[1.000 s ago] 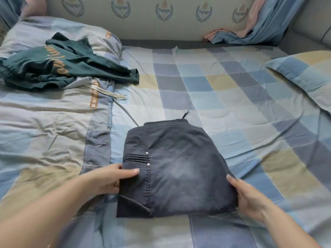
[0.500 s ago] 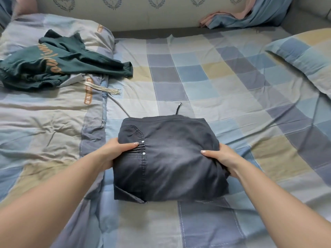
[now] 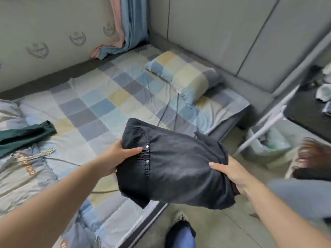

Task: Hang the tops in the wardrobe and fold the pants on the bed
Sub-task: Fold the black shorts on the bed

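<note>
Both bare arms reach forward. The left hand (image 3: 114,158) grips the folded dark pants (image 3: 179,167) at their left edge, thumb on top. The right hand (image 3: 231,174) grips the opposite edge, fingers curled underneath.

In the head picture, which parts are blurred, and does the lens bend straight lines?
Head view: the right edge is smeared by motion blur, so the brown thing there cannot be identified; the folded pants, the left hand and the right hand gripping them are fairly sharp; the wide lens bows the white pole; the light is soft, with no glare.
</note>
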The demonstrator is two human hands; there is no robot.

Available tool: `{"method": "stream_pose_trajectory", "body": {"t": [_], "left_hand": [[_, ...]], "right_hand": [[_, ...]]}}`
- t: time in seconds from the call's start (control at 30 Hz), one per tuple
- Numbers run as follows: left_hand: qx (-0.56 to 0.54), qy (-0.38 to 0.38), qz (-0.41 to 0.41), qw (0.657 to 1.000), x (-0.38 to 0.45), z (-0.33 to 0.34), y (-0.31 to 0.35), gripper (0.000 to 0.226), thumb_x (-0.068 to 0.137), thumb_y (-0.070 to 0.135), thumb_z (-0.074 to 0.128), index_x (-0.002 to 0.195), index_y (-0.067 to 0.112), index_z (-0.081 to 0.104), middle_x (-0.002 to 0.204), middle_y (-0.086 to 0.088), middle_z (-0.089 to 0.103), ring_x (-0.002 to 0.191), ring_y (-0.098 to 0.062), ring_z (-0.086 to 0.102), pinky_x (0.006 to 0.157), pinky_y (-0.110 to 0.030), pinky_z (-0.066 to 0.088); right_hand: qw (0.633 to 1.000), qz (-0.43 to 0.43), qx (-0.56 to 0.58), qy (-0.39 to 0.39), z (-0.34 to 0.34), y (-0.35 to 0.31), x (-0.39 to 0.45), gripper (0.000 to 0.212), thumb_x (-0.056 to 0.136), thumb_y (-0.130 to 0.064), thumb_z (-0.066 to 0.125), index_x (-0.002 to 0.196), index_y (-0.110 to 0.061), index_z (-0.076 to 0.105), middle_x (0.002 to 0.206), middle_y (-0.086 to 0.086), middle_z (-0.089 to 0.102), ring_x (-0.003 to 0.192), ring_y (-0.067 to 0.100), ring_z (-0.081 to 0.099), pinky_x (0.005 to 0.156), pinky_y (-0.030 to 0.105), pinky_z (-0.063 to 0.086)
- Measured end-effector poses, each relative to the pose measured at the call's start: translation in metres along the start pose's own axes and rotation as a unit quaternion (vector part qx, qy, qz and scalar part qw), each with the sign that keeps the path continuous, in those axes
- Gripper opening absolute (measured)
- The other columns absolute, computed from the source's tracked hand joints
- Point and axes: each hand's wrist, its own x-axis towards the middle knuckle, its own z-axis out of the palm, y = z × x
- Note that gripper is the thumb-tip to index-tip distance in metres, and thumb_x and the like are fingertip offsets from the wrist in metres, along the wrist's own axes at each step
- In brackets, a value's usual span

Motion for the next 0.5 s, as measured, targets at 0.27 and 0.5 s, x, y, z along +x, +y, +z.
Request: {"method": "stream_pose_trajectory", "body": {"t": [0.27, 0.5], "left_hand": [[0.123, -0.268, 0.024, 0.955, -0.081, 0.234, 0.112, 0.059, 0.062, 0.027, 0.082, 0.116, 0.021, 0.059, 0.103, -0.001, 0.074, 0.093, -0.020, 0.071, 0.068, -0.030, 0.059], [0.199, -0.455, 0.039, 0.867, -0.172, 0.449, 0.094, 0.058, 0.059, 0.027, 0.083, 0.112, 0.026, 0.061, 0.103, 0.001, 0.074, 0.093, -0.018, 0.071, 0.069, -0.030, 0.058]], "right_hand": [[0.939, -0.052, 0.190, 0.281, -0.118, -0.013, -0.299, 0.059, 0.057, -0.030, 0.082, 0.112, -0.024, 0.062, 0.103, 0.000, 0.073, 0.090, 0.018, 0.071, 0.060, 0.023, 0.056], [0.830, -0.060, 0.267, 0.486, -0.165, 0.057, -0.508, 0.040, 0.075, -0.028, 0.074, 0.113, -0.024, 0.063, 0.099, -0.005, 0.074, 0.092, 0.019, 0.070, 0.069, 0.031, 0.052]]}}
